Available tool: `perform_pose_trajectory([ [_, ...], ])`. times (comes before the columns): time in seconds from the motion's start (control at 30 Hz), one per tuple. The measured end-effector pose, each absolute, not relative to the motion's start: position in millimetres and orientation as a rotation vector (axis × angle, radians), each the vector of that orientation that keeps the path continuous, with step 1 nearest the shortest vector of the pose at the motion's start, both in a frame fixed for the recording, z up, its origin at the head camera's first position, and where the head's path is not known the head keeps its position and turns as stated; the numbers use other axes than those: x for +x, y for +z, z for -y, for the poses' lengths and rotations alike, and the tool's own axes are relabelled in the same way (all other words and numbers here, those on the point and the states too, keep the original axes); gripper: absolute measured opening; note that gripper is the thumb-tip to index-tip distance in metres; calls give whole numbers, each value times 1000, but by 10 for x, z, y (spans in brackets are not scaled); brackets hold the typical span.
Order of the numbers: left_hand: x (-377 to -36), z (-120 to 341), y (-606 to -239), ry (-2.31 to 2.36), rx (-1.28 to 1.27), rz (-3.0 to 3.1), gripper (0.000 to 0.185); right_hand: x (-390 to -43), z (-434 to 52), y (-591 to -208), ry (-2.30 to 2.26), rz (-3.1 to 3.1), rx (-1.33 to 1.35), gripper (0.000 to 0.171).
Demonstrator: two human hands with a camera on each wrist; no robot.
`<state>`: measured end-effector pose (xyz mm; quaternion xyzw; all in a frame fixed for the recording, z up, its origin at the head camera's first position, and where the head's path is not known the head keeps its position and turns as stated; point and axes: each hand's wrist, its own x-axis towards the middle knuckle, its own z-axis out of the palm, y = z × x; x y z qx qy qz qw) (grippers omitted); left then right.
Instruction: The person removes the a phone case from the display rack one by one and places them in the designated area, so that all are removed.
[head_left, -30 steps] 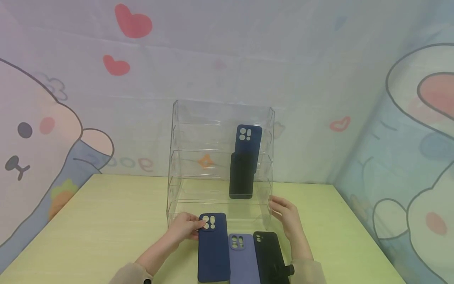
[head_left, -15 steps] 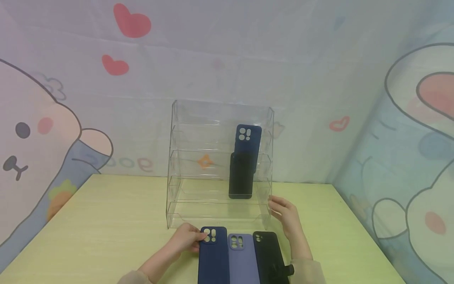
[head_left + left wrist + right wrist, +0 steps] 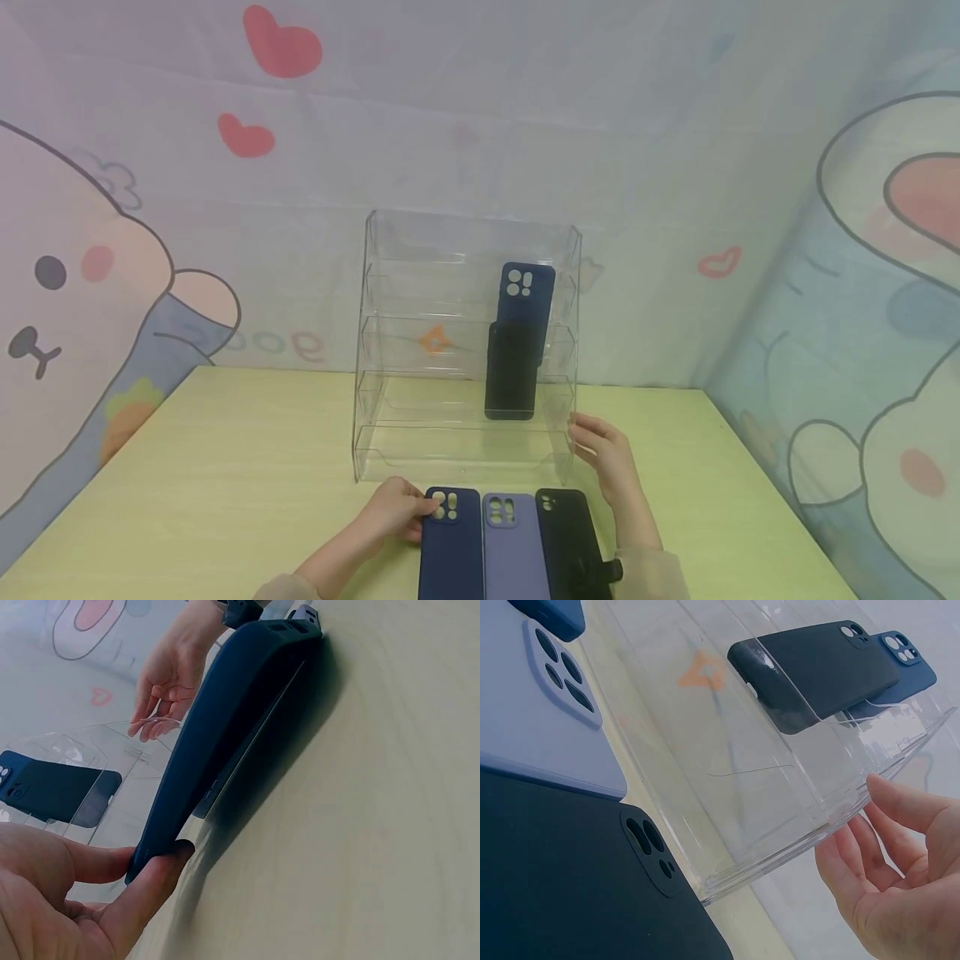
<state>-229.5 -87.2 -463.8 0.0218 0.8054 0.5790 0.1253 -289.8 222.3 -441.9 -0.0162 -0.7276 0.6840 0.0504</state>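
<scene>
My left hand (image 3: 396,510) pinches the top left corner of a dark blue phone case (image 3: 452,546) between thumb and fingers. In the left wrist view this case (image 3: 202,742) is tilted, its held end raised off the table. A lavender phone case (image 3: 516,546) lies beside it, then a black phone case (image 3: 570,542). My right hand (image 3: 611,462) touches the right side of a clear tiered rack (image 3: 465,442) with relaxed fingers. On the rack's right side stand another dark blue phone case (image 3: 527,292) and, lower and in front, another black phone case (image 3: 512,375).
The rack stands on a pale yellow table (image 3: 247,467), behind the row of cases. A printed cloth backdrop (image 3: 420,125) with hearts and cartoon animals rises behind the table. A small black object (image 3: 611,571) sits at the right wrist, overlapping the black case in the head view.
My left hand has lowered the dark blue case toward me, bringing its top edge almost level with the lavender case. My right hand and the rack stay in place.
</scene>
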Motion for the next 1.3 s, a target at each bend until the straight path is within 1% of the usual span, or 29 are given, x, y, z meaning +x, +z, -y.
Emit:
perform_pose_trajectory([
  [0.2,-2254,854,-4636,1633,55,-2382,18,-2897,-2224,-4419,2079,2219,-56,43],
  [0.6,-2253,847,-4669,1573,45,-2437,23,-2898,-2224,-4420,2085,2220,-63,43],
  [0.87,-2254,876,-4668,1427,153,-2639,22,-2895,-2224,-4421,2076,2223,-60,42],
  [1.0,-2253,895,-4655,1353,168,-2692,23,-2897,-2224,-4419,2081,2217,-57,42],
  [1.13,-2242,898,-4625,1313,165,-2692,26,-2899,-2222,-4420,2085,2209,-57,42],
  [1.3,-2228,908,-4587,1243,177,-2702,40,-2897,-2224,-4424,2087,2210,-48,42],
])
